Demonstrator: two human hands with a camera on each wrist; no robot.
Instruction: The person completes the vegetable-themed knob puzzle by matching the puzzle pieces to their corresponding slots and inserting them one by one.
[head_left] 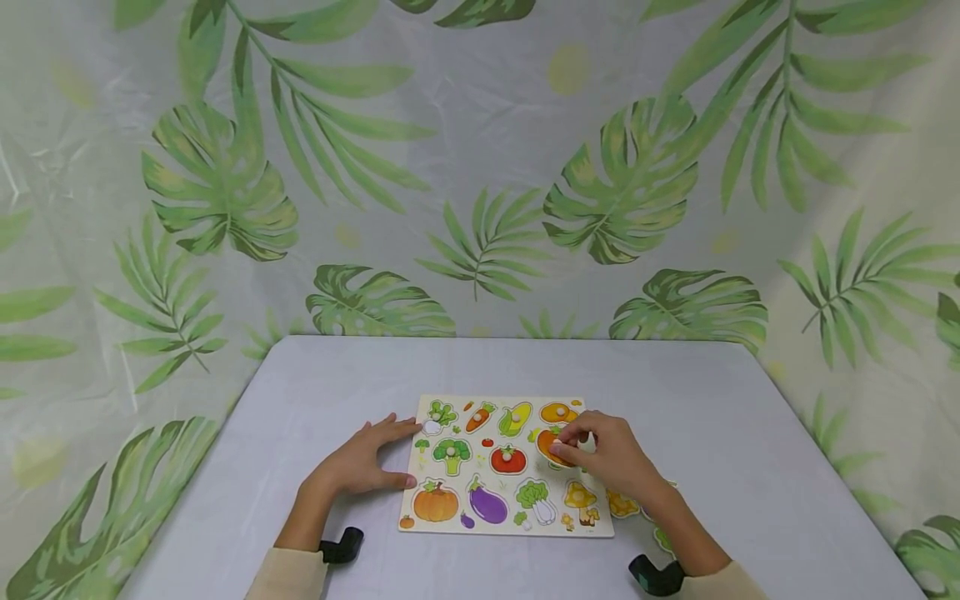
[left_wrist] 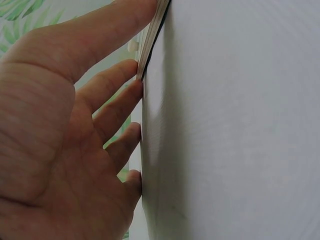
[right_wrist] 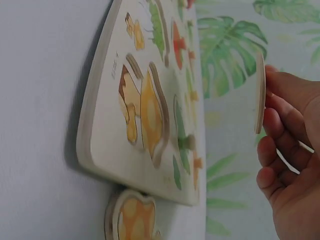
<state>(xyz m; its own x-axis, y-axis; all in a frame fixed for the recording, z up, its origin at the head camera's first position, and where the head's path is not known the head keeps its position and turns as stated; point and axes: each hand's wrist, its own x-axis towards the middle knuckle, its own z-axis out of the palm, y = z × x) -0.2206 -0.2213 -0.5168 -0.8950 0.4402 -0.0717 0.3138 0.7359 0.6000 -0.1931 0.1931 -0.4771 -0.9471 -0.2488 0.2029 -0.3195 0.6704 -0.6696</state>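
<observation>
My right hand (head_left: 611, 454) pinches a thin orange vegetable puzzle piece (head_left: 550, 447) between thumb and fingers. In the right wrist view the piece (right_wrist: 260, 95) appears edge-on, raised above the wooden vegetable puzzle board (right_wrist: 105, 140). My left hand (head_left: 363, 458) rests at the board's left edge, thumb and fingers spread, fingertips touching its side. In the left wrist view the other fingers (left_wrist: 117, 112) stretch along the table. Knobbed pieces sit in the board, among them a tomato (head_left: 508, 460), a broccoli (head_left: 452, 455) and a carrot (head_left: 478, 418). The mushroom recess (right_wrist: 150, 120) holds no piece.
A loose mushroom piece (head_left: 622, 505) lies just off the board's right edge. A green-edged piece (head_left: 663, 540) lies nearer, partly hidden by the right forearm. The white-covered table (head_left: 352, 367) ends at a leaf-patterned curtain (head_left: 480, 167).
</observation>
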